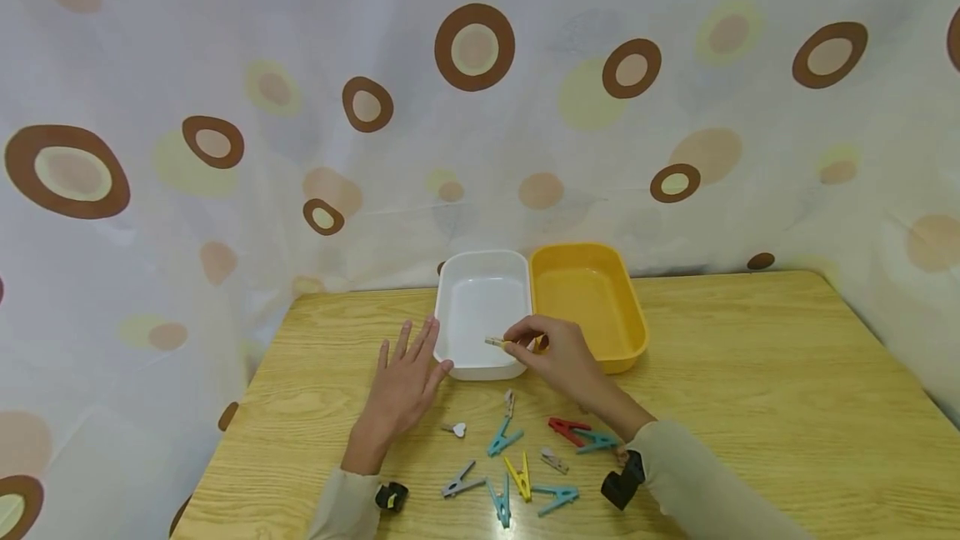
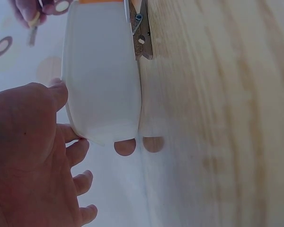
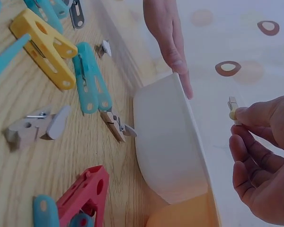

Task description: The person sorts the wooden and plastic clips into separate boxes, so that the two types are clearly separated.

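My right hand (image 1: 551,350) pinches a small wooden clothespin (image 1: 495,342) between thumb and fingertips, holding it over the near edge of the white tray (image 1: 480,269). The right wrist view shows the same clothespin (image 3: 233,108) sticking out of my right hand (image 3: 262,156) above the white tray (image 3: 168,142). My left hand (image 1: 401,386) lies flat on the table, fingers straight, its thumb against the tray's left front corner. In the left wrist view my left hand (image 2: 35,156) touches the white tray (image 2: 102,80).
A yellow tray (image 1: 592,298) stands beside the white one on the right. Several clothespins lie on the wooden table (image 1: 750,390) near me: blue (image 1: 504,437), red (image 1: 567,430), yellow (image 1: 519,476), grey (image 1: 461,482), small wooden (image 1: 509,402). A dotted curtain (image 1: 480,107) hangs behind.
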